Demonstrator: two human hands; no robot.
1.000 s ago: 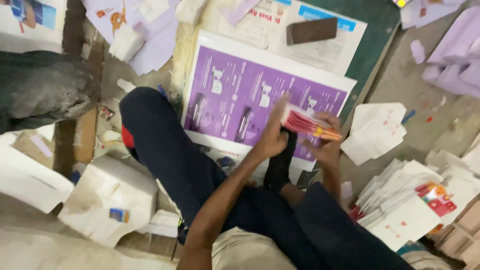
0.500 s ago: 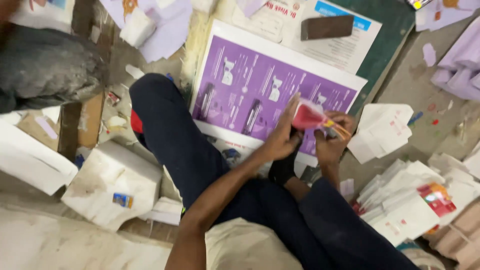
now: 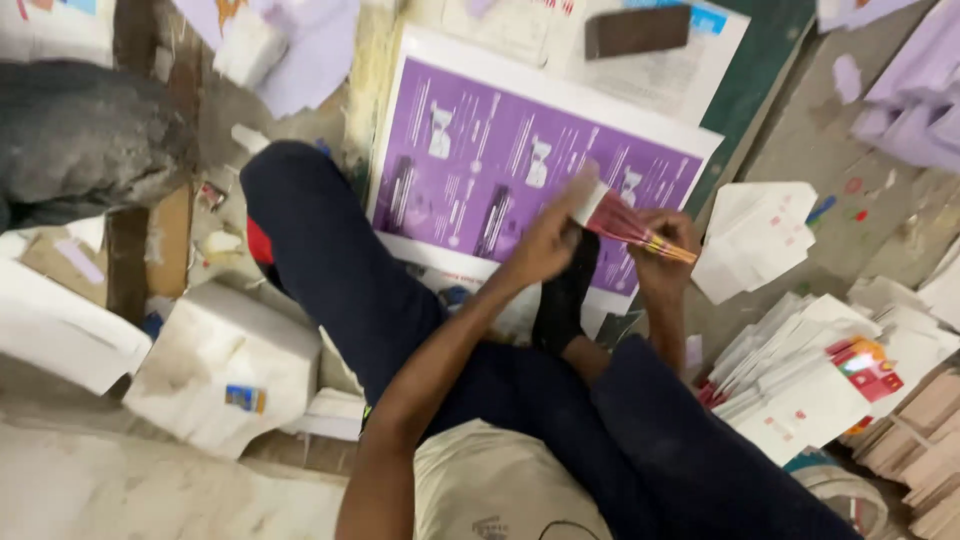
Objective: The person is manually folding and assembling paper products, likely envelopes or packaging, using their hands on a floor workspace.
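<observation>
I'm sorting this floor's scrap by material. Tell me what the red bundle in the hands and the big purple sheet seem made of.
Red bundle: looks like thin printed card or paper, many flat pieces whose edges fan out between left hand and right hand; finish too blurred to judge.
Purple sheet: probably printed paper or light board, lying flat with a white border and seemingly matte.

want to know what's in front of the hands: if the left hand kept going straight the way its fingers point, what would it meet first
The left hand points up and to the right, and its fingertips are already on the red flattened carton that the right hand grips from the other end. Past that lies the purple printed sheet on the floor, though depth is hard to judge.
</observation>
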